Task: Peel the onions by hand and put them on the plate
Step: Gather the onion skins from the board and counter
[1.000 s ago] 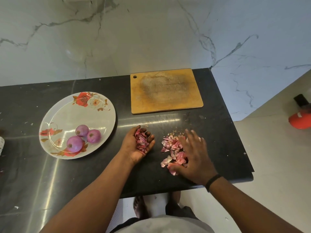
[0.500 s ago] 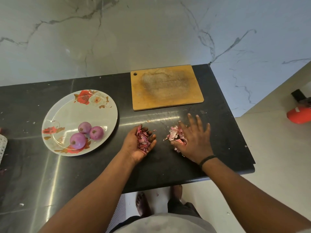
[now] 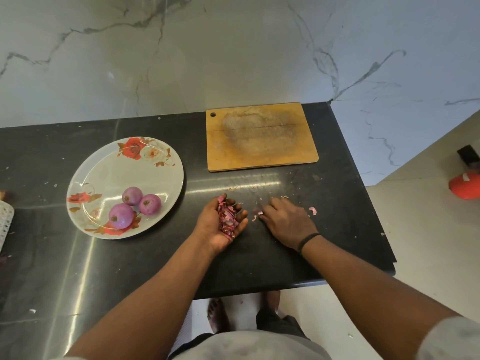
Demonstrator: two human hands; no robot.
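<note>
Onions (image 3: 133, 206), three of them and all peeled, lie together on the near part of the flowered plate (image 3: 109, 167), touching each other. This plate stands on the left side of the dark counter (image 3: 78, 268). Our left hand (image 3: 222, 224) is turned palm up just right of the plate, cupped around a heap of pink onion skins (image 3: 228, 216), with the fingers curled loosely and not pressed shut. Our right hand (image 3: 285, 219) lies palm down on the counter just beside the left one; its fingers are bent inward at a few small skin pieces (image 3: 257, 214), and we cannot tell if it really pinches any of them. One more skin flake (image 3: 313, 210) lies on the counter near the right hand's far side. Behind both hands, a worn wooden cutting board (image 3: 261, 137) lies flat against the marble wall (image 3: 233, 48).
</note>
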